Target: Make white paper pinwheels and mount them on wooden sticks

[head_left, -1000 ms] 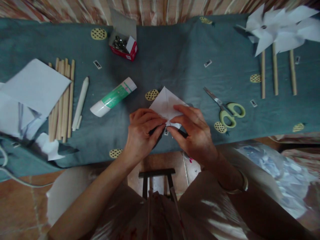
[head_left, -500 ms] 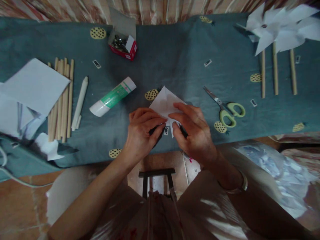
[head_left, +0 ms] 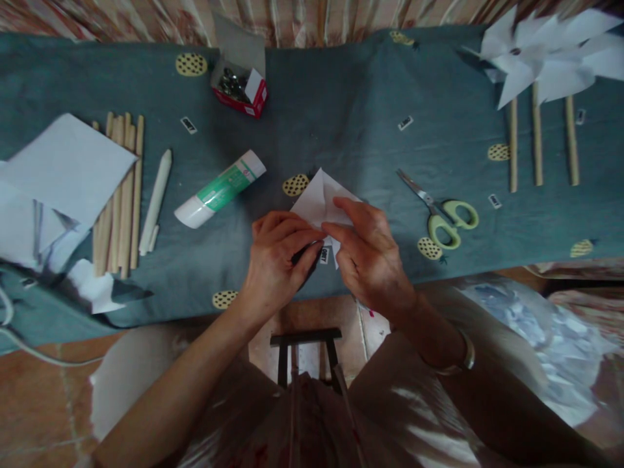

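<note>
A folded sheet of white paper (head_left: pixel 312 198) lies on the cloth-covered table (head_left: pixel 341 117) in front of me, its pointed corner facing away. At its lower left edge, my left hand (head_left: pixel 277 253) is closed, with thumb and fingertips pinching the paper. My right hand (head_left: pixel 368 250) lies over the right half of the sheet, its fingertips pressed on the paper near the left fingers. Much of the sheet's lower part is hidden under both hands. Scissors (head_left: pixel 433 211) with green handles lie to the right, and a glue stick (head_left: pixel 219 188) lies to the left.
Wooden sticks (head_left: pixel 116 195), a white pen (head_left: pixel 156 201) and sheets of paper (head_left: pixel 68 162) lie at the left. An open red box (head_left: pixel 241 91) of small metal pieces stands at the back. Paper pinwheels (head_left: pixel 541 58) on sticks lie back right. A plastic bag (head_left: pixel 556 351) of scraps is below.
My right hand has slid slightly left across the paper, bringing its fingertips closer to my left hand. The left hand and the objects on the table have stayed in place.
</note>
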### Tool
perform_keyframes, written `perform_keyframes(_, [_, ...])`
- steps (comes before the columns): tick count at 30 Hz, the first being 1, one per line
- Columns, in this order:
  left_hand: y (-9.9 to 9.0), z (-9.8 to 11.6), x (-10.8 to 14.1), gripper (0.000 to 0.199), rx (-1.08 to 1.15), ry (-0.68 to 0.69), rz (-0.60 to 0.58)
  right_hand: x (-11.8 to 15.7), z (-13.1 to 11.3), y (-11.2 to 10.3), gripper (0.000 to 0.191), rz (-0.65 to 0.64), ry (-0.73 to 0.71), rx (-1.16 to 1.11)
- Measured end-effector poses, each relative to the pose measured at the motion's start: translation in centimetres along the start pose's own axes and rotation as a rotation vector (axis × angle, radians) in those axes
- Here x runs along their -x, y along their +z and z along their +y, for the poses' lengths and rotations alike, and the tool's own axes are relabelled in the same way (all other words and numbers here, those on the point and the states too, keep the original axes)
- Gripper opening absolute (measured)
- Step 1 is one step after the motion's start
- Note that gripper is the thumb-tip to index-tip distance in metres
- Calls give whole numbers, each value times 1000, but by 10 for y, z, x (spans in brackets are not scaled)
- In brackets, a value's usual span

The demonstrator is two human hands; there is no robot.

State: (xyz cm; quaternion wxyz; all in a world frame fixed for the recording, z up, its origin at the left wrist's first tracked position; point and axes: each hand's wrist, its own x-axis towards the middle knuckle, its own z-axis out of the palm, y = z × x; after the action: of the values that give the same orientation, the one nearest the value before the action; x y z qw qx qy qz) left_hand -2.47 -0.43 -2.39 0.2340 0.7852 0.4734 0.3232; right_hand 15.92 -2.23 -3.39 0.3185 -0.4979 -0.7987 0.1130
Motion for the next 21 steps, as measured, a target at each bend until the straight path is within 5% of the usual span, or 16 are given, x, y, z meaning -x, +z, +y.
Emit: perform_keyframes(21, [3,-5,6,8,-9,63,48,2,-7,6,36,62,20,-4])
